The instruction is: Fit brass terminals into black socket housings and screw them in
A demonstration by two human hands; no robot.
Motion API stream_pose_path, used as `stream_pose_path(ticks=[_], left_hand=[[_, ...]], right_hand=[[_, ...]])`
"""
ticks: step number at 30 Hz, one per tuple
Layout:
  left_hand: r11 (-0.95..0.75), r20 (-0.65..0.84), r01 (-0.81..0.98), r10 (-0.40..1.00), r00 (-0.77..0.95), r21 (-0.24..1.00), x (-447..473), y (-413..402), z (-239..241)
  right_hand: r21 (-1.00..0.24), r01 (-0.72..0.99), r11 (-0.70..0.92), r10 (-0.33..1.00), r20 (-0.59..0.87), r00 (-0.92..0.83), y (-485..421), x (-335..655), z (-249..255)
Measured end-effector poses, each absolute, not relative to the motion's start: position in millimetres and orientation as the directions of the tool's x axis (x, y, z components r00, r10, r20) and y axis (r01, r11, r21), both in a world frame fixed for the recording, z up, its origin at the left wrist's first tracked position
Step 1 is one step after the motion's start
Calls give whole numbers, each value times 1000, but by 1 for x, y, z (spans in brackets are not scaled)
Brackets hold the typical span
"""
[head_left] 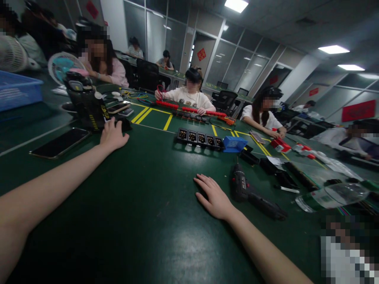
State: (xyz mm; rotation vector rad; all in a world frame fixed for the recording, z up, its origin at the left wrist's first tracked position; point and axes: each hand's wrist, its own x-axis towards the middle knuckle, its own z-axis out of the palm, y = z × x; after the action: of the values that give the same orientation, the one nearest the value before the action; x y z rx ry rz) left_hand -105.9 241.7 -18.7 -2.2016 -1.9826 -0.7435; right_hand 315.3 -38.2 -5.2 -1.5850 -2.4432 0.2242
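Observation:
My left hand (113,136) reaches forward at the left, thumb apart from the fingers. Its fingertips are at a small black item (125,124) beside a black bag with yellow lettering (89,108); whether they touch it I cannot tell. A dark-screened phone (60,142) lies left of that wrist. My right hand (215,198) rests palm down on the green table, fingers stretched out and holding nothing. Just right of it lies a black power screwdriver (244,187). Beyond stands a row of black square housings with brass-coloured contacts (201,139), next to a blue plastic bin (234,144).
A plastic bottle (333,196), a white-capped marker (286,189) and black trays (284,177) lie at the right. Across the table a person handles red strips (189,109); another holds a red block (280,145). A blue crate (19,91) and fans stand left.

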Motion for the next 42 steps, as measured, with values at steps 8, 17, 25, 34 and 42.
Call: stream_pose_path(ticks=[8, 17, 25, 34, 42], left_hand=[[-287, 472, 940, 865, 172, 184, -103, 232, -19], [-496, 504, 854, 783, 365, 153, -97, 225, -17], [-742, 512, 645, 632, 581, 184, -64, 182, -10], [-699, 398, 667, 706, 586, 257, -76, 208, -7], [-398, 380, 884, 878, 290, 245, -101, 219, -12]], right_hand=[[-274, 867, 416, 909, 137, -393, -38, 316, -6], [-268, 870, 415, 910, 125, -396, -37, 315, -6], [-272, 870, 410, 912, 114, -395, -38, 314, -4], [-278, 868, 412, 911, 118, -395, -37, 315, -5], [-270, 874, 404, 915, 106, -390, -37, 314, -3]])
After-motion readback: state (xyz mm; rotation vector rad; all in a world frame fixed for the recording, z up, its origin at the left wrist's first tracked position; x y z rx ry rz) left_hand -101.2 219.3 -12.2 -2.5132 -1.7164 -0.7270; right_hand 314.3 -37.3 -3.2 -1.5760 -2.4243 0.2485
